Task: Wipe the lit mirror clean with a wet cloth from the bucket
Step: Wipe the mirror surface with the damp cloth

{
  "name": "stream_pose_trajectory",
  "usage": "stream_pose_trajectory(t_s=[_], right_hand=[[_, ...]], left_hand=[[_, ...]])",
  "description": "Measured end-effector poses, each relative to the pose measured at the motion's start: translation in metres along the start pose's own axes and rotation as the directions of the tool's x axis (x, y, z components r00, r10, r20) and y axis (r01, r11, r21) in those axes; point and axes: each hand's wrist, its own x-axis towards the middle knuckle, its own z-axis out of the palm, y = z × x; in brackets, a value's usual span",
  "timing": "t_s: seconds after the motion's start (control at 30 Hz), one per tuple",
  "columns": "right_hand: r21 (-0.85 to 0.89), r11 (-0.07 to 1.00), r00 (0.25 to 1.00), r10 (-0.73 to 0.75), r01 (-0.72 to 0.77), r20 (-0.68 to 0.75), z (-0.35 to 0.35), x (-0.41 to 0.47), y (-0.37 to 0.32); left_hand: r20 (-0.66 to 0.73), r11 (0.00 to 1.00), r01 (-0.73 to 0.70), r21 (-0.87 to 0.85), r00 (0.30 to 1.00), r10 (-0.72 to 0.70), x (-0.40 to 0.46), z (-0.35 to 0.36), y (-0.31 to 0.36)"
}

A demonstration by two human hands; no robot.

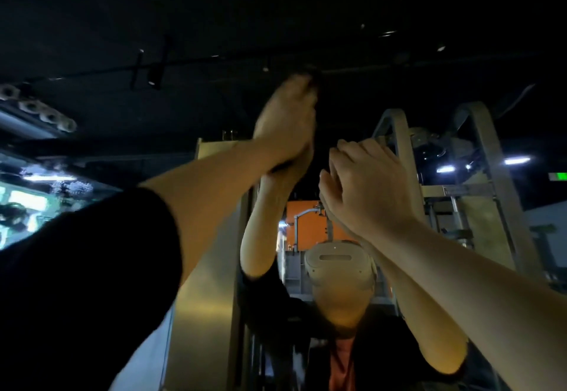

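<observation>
I face the mirror point(362, 108), which reflects a dark room and a person in a white headset point(337, 264). My left hand point(285, 120) reaches high on the glass. Its fingers lie over a dark cloth point(314, 76) and press it to the mirror; this part is blurred. My right hand point(365, 185) is lower and to the right. Its loosely curled fingers touch the glass and hold nothing. Each hand meets its own reflection. The bucket is not in view.
In the reflection a grey metal ladder-like frame point(491, 175) stands at the right and an orange panel point(306, 221) behind the person. Bright lit glass point(24, 203) glows at the far left. A dark ceiling with a light track point(153, 74) fills the top.
</observation>
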Motion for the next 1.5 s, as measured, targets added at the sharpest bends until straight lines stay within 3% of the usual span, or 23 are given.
stream_pose_trajectory(t_s=[0.07, 0.13, 0.2, 0.27, 0.37, 0.5, 0.57, 0.67, 0.7, 0.8, 0.87, 0.9, 0.97, 1.03, 1.1, 1.17, 1.2, 1.23, 1.27, 1.33, 1.4, 1.5], right_hand=[[-0.006, 1.000, 1.000, -0.015, 0.015, 0.020, -0.002, -0.001, 0.002], [-0.019, 0.999, 0.998, -0.037, 0.038, 0.041, -0.003, -0.003, 0.004], [-0.021, 0.999, 0.998, -0.047, 0.048, 0.052, -0.004, -0.006, 0.006], [-0.014, 0.999, 0.997, -0.047, 0.048, 0.065, -0.005, -0.008, 0.006], [0.072, 0.997, 0.995, -0.007, 0.000, 0.097, -0.008, -0.013, 0.000], [0.145, 0.989, 0.994, 0.019, -0.035, 0.109, -0.012, -0.034, -0.008], [0.143, 0.989, 0.997, 0.018, -0.029, 0.080, -0.014, -0.044, -0.008], [0.146, 0.988, 0.994, 0.034, -0.049, 0.102, -0.023, -0.054, -0.011], [0.145, 0.988, 0.992, 0.036, -0.053, 0.119, -0.026, -0.059, -0.013], [0.185, 0.980, 0.979, 0.034, -0.072, 0.202, -0.038, -0.080, -0.018], [0.210, 0.973, 0.964, 0.037, -0.095, 0.263, -0.051, -0.096, -0.022], [0.226, 0.967, 0.959, 0.051, -0.118, 0.278, -0.059, -0.102, -0.026], [0.334, 0.914, 0.949, 0.136, -0.231, 0.285, -0.075, -0.106, -0.037], [0.496, 0.767, 0.901, 0.247, -0.406, 0.356, -0.085, -0.102, -0.048], [0.627, 0.429, 0.758, 0.308, -0.650, 0.575, -0.096, -0.090, -0.060], [0.629, -0.007, 0.604, 0.273, -0.777, 0.749, -0.108, -0.078, -0.065], [0.573, -0.146, 0.536, 0.230, -0.806, 0.812, -0.115, -0.074, -0.066], [0.512, -0.200, 0.479, 0.195, -0.835, 0.856, -0.124, -0.070, -0.067], [0.470, -0.187, 0.440, 0.178, -0.863, 0.880, -0.132, -0.068, -0.068], [0.450, -0.077, 0.431, 0.181, -0.890, 0.884, -0.141, -0.068, -0.068], [0.413, 0.048, 0.415, 0.135, -0.910, 0.900, -0.152, -0.065, -0.064], [0.234, 0.276, 0.237, -0.024, -0.932, 0.971, -0.157, -0.067, -0.055]], left_hand=[[0.014, 0.983, -0.178, -0.040, 0.984, 0.179, -0.022, 0.000, 0.003], [-0.004, 0.992, -0.050, -0.119, 0.999, 0.049, -0.016, -0.011, -0.014], [0.044, 0.961, 0.207, -0.185, 0.978, -0.202, -0.005, -0.022, -0.028], [0.050, 0.943, 0.277, -0.184, 0.961, -0.272, -0.008, -0.028, -0.012], [0.002, 0.986, 0.002, -0.170, 1.000, -0.002, -0.049, -0.013, 0.036], [0.034, 0.960, -0.149, -0.238, 0.986, 0.161, -0.108, -0.005, 0.019], [0.037, 0.973, -0.109, -0.205, 0.992, 0.119, -0.109, -0.003, -0.002], [0.002, 0.951, 0.132, -0.278, 0.991, -0.137, -0.100, -0.003, 0.012], [-0.005, 0.947, 0.138, -0.291, 0.989, -0.146, -0.104, -0.003, 0.025], [-0.045, 0.936, -0.086, -0.340, 0.996, 0.075, -0.150, -0.001, 0.062], [-0.049, 0.876, -0.118, -0.467, 0.993, 0.108, -0.186, -0.007, 0.070], [-0.021, 0.831, -0.060, -0.553, 0.998, 0.057, -0.196, -0.012, 0.073], [0.121, 0.668, 0.189, -0.720, 0.982, -0.147, -0.201, -0.033, 0.076], [0.312, 0.394, 0.415, -0.820, 0.902, -0.299, -0.190, -0.056, 0.073], [0.491, 0.075, 0.528, -0.846, 0.825, -0.280, -0.178, -0.069, 0.064], [0.619, -0.298, 0.576, -0.761, 0.783, -0.067, -0.175, -0.083, 0.054], [0.635, -0.396, 0.596, -0.699, 0.771, 0.039, -0.177, -0.091, 0.050], [0.641, -0.388, 0.621, -0.681, 0.762, 0.095, -0.178, -0.097, 0.046], [0.651, -0.308, 0.647, -0.697, 0.752, 0.106, -0.179, -0.102, 0.043], [0.665, -0.090, 0.664, -0.743, 0.747, 0.021, -0.185, -0.107, 0.039], [0.645, 0.033, 0.651, -0.759, 0.757, -0.105, -0.195, -0.106, 0.032], [0.594, 0.152, 0.664, -0.732, 0.732, -0.334, -0.213, -0.102, 0.018]])
